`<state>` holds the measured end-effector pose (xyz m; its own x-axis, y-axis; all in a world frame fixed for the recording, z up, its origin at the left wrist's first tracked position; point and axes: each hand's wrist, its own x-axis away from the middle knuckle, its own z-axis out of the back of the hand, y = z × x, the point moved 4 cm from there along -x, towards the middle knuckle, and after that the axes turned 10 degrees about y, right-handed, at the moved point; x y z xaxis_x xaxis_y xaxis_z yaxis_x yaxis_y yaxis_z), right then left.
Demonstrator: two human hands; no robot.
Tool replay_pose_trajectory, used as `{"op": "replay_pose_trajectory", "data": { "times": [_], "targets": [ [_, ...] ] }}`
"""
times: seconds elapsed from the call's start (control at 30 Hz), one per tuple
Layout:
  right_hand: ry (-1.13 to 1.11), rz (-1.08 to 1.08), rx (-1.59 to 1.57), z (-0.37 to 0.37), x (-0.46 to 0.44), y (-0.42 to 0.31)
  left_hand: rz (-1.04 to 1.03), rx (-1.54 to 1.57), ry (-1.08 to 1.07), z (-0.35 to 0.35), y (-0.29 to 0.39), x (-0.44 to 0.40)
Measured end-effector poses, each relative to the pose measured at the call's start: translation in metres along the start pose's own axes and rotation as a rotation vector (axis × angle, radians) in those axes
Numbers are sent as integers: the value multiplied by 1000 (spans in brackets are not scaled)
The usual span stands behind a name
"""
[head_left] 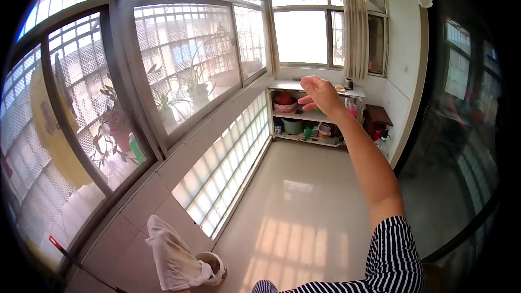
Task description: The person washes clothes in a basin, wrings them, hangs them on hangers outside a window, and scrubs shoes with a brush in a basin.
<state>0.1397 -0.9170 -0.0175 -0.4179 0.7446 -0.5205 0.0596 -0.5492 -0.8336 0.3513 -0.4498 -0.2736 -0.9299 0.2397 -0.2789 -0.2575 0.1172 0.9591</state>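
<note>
My right hand [320, 97] is raised in front of me at the end of an outstretched bare arm. Its fingers are loosely bent and apart, with nothing visible between them. In the picture it overlaps the shelf unit [282, 85] at the far end. Low on the left, a pale cloth [172, 255] bunches upward beside a small white round container [221, 271], and part of it reaches the container. Only a sliver of skin, perhaps my left hand [182, 291], shows under the cloth at the bottom edge; its fingers are hidden.
Sliding windows [187, 65] with potted plants behind them run along the left wall. Tiled floor [271, 195] stretches to the shelves, which hold a green tub [293, 126]. A dark glass door [456, 130] stands at the right. Beige curtains [355, 27] frame the far window.
</note>
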Motion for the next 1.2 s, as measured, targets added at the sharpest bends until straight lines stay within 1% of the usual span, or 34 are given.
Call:
{"op": "replay_pose_trajectory", "data": {
  "times": [0.07,0.1,0.13,0.17,0.2,0.27,0.3,0.33,0.4,0.47,0.5,0.53,0.57,0.6,0.63,0.67,0.7,0.73,0.77,0.8,0.87,0.9,0.93,1.0,1.07,1.13,1.2],
  "targets": [
    [184,150,35,8,-68,9,24,-37,40,-24,-2,-14],
    [205,184,41,10,-83,-6,31,-44,55,-27,-4,-15],
    [241,195,50,12,-97,-3,37,-71,58,-39,-7,-26],
    [223,142,12,11,-111,-9,41,-73,74,-46,-10,-33],
    [223,144,11,14,-116,-20,44,-77,84,-49,-10,-34],
    [242,196,-3,18,-159,-26,59,-89,104,-69,-14,-53],
    [237,221,-7,18,-163,-27,56,-95,109,-72,-14,-55],
    [297,239,-47,29,-198,-35,56,-95,124,-83,-17,-65],
    [289,233,-48,35,-218,-40,60,-112,140,-91,-16,-72],
    [426,289,-133,56,-276,-52,60,-125,170,-107,-18,-82],
    [423,309,-159,57,-279,-53,63,-128,174,-108,-19,-84],
    [492,358,-308,67,-305,-66,66,-133,205,-115,-22,-88],
    [458,388,-400,76,-337,-63,73,-145,223,-118,-21,-90],
    [487,377,-397,77,-332,-68,73,-151,233,-118,-20,-90],
    [582,390,-485,90,-365,-72,75,-161,279,-123,-21,-89],
    [532,394,-598,93,-380,-72,77,-175,298,-129,-19,-89],
    [559,389,-613,97,-387,-73,80,-182,309,-128,-17,-87],
    [491,361,-823,99,-417,-71,86,-190,359,-134,-17,-83],
    [393,421,-942,106,-438,-65,84,-201,383,-140,-15,-82],
    [278,486,-1085,97,-459,-69,87,-209,431,-147,-12,-77],
    [256,460,-1137,96,-463,-71,92,-225,472,-152,-8,-72],
    [170,483,-1029,85,-467,-69,96,-231,512,-160,-6,-68],
    [168,483,-1030,89,-472,-72,96,-241,524,-159,-3,-65],
    [32,416,-853,78,-491,-76,96,-256,576,-165,-1,-56],
    [47,418,-848,71,-480,-79,93,-268,609,-165,3,-49],
    [-54,525,-569,52,-456,-90,84,-278,640,-165,7,-39],
    [-39,505,-375,21,-451,-100,69,-284,686,-162,12,-24]
  ]
}}
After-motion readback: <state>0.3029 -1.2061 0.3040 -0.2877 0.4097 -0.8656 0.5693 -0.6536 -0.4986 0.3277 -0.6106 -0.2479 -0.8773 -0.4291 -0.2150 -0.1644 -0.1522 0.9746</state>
